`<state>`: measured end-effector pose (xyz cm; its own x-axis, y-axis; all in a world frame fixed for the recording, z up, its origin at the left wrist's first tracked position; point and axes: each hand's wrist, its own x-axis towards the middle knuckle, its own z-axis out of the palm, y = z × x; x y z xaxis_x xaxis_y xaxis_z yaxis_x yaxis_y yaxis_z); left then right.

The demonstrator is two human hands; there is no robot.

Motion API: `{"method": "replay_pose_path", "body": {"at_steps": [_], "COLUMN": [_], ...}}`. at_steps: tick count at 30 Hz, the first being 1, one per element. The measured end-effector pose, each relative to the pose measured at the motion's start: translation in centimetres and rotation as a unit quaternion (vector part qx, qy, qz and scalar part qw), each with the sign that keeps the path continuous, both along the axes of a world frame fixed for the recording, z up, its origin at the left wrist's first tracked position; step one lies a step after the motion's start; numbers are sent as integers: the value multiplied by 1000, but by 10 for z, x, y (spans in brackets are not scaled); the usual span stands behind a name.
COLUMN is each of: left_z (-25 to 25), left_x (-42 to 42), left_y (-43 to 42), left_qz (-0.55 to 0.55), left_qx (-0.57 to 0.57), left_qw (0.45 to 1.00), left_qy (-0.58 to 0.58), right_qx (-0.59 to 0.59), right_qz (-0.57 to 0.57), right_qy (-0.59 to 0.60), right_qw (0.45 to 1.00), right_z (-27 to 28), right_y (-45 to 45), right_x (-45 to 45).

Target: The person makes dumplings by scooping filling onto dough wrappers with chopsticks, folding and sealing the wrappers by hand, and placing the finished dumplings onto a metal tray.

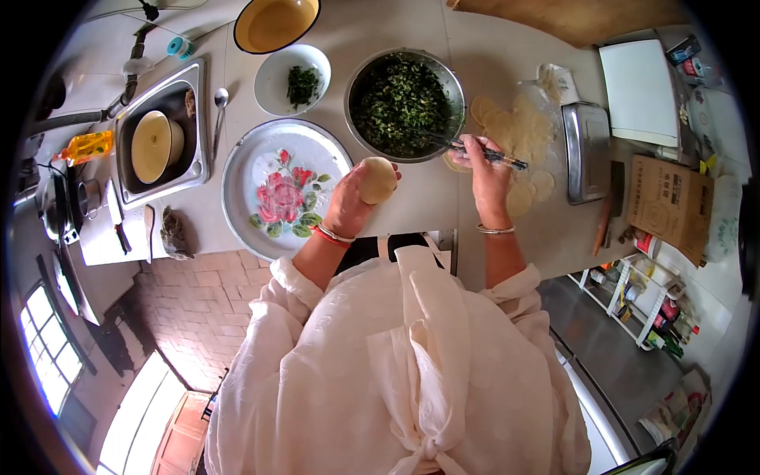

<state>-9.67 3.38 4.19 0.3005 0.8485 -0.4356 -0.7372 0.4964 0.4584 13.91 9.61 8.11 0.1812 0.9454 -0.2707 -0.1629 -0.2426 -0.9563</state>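
Observation:
A round dumpling wrapper [378,180] lies flat across the palm and fingers of my left hand [348,202], between the tray and the metal bowl. My right hand [485,170] grips a pair of dark chopsticks [507,160], whose tips reach into the chopped green filling [404,103]. That filling heaps up inside a metal bowl [461,119]. Several more wrappers [518,131] are spread over the floured counter, right of the bowl. A large enamel tray [237,198] with a printed rose pattern sits to the left of my left hand.
Behind the tray stand a white bowl [269,83] with some chopped greens and a yellowish basin [277,24]. At left is a sink [198,134] with a pot [154,146] in it, and a spoon [220,107] beside it. A metal lidded container [586,150], cleaver [609,206] and cardboard box [669,202] stand at right.

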Motion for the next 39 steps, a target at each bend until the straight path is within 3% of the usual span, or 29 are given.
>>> {"method": "replay_pose_path", "body": {"at_steps": [4,14,22,32,34,37,39], "left_z": [0,7,9,12,13,15,16], "left_x": [0,-6,-20,-3,2,9,14], "left_y": [5,4,5,25,31,43,53], "left_qz": [-5,-6,16,36,58,56,70], "left_qx": [-30,37,36,31,-10,41,10], "left_qw": [1000,995,994,999,998,996,996], "left_qy": [1,92,104,25,-34,-49,-62], "right_qx": [-23,-84,-118,-105,-88,-57,-26], "right_qz": [-49,-141,-146,-176,-168,-148,-124], "right_qy": [74,151,214,294,285,267,252], "right_qw": [996,975,959,934,939,951,959], "right_z": [-18,-32,-38,-30,-18,-1,10], "right_y": [-1,2,-6,-4,-1,-2,-3], "right_x": [-8,-31,-12,7,9,6,4]}}
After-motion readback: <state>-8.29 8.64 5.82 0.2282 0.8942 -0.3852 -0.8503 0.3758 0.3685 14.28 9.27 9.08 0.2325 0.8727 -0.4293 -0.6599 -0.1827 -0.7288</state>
